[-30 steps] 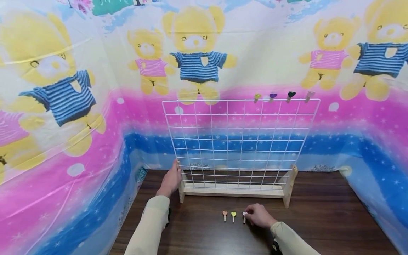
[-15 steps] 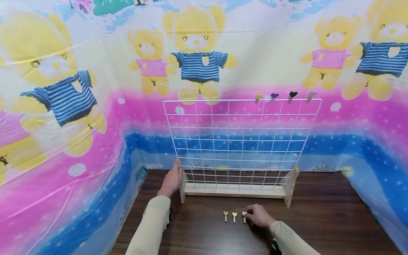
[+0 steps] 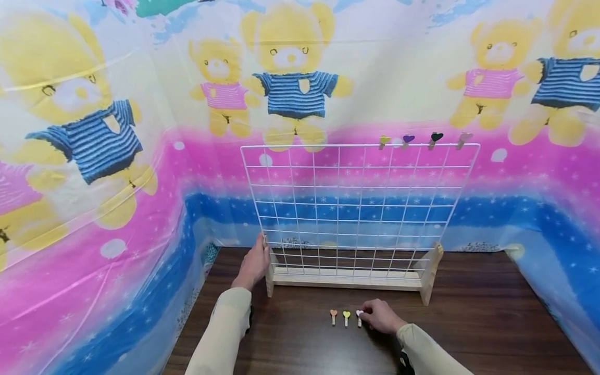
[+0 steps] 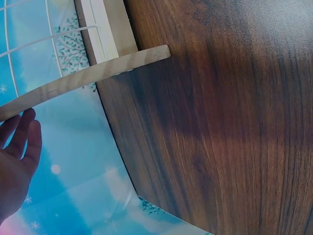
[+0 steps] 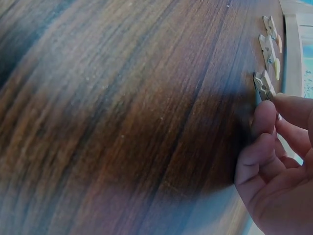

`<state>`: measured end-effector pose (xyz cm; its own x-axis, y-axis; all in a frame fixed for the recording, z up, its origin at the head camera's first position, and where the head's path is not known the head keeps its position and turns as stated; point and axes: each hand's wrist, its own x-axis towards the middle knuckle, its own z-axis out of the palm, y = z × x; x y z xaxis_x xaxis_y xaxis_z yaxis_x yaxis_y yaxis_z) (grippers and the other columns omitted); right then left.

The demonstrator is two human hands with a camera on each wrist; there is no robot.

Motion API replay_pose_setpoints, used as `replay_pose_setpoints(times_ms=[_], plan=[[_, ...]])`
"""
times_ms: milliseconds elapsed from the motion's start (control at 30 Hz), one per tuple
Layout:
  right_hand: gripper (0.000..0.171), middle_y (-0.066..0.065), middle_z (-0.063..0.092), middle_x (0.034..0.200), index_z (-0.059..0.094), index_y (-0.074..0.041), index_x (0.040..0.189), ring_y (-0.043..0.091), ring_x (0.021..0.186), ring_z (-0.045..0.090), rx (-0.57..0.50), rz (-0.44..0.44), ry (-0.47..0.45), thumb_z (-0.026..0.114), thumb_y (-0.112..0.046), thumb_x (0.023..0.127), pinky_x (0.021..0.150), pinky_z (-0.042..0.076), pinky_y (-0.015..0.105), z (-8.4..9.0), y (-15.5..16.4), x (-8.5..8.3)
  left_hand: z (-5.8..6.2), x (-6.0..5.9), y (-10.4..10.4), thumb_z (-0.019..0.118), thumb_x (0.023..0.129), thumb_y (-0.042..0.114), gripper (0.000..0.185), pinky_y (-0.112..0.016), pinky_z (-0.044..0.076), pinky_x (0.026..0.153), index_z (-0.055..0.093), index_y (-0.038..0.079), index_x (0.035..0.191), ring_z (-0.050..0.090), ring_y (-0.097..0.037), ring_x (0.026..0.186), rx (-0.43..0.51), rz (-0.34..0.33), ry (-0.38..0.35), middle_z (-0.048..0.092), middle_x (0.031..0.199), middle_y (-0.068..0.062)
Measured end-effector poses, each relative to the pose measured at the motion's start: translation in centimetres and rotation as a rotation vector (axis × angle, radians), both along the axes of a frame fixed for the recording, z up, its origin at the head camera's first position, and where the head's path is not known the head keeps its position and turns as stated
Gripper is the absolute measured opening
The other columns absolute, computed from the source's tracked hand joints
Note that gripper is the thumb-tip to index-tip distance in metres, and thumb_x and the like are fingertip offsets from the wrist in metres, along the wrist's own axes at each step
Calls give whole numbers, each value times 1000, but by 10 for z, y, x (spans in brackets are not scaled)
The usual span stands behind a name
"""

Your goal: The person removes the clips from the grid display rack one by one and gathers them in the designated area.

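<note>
Left hand (image 3: pixel 253 263): fingers straight, resting against the left wooden foot (image 3: pixel 269 278) of the wire grid (image 3: pixel 356 208), near the table's (image 3: pixel 492 323) back edge. Orange clip (image 3: pixel 333 315), yellow clip (image 3: pixel 346 315): lying mid-table before the grid. White clip (image 3: pixel 359 315): beside them, pinched by right hand (image 3: pixel 380 315).
</note>
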<state>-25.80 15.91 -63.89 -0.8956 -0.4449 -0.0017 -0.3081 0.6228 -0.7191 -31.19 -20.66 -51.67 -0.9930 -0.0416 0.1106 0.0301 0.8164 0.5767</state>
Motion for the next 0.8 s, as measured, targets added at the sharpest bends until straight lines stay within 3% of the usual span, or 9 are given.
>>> replay_pose_setpoints(times_ms=[200,467,800], plan=[[5,-4,58,68,67,-4,87,7,49,52,-10,-7,-11,65,-9,88,47,44,24,1,0,1,0,-1,0,35,104,22,51,-49,48,77,15,15,151,61,-33,96,3,4,1,54,127,-18],[8,-2,60,75,68,-2,92,7,50,54,-22,-33,-9,66,-7,87,48,46,24,-1,5,3,-3,0,1,35,104,23,50,-44,48,68,15,17,149,62,-28,85,-2,8,-11,58,118,-15],[11,2,60,81,68,-1,96,12,55,55,-16,-56,-47,67,-8,87,50,46,27,5,14,3,2,2,0,34,104,23,53,-48,48,75,12,14,151,61,-33,94,3,-5,-9,56,121,-18]])
